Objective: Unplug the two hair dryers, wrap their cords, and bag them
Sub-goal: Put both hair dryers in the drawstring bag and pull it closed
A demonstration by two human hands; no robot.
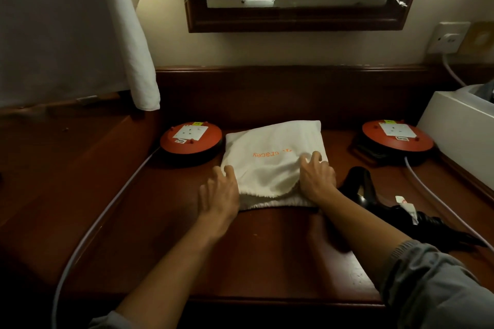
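Head camera view, looking down onto a dark wooden desk point(165, 222) set against a cream wall. A white cloth bag point(272, 163) with orange lettering is laid flat at the middle of the desk, its open edge towards the viewer. The left hand point(220, 192) is placed on the bag's near left corner, fingers spread and relaxed, nothing grasped. The right hand point(316, 177) is pressed on the bag's near right side, fingers slightly bent over the cloth; whether cloth is pinched cannot be told. A black hair dryer point(371, 195) with a wrapped cord is seen lying on the desk just right of the bag, outside it. Two round red cord reels, each topped with a white socket, are set at the back: one point(191, 139) left of the bag, one point(398, 137) at the right. Pale cables point(112, 200) are trailed from the reels along the desk.
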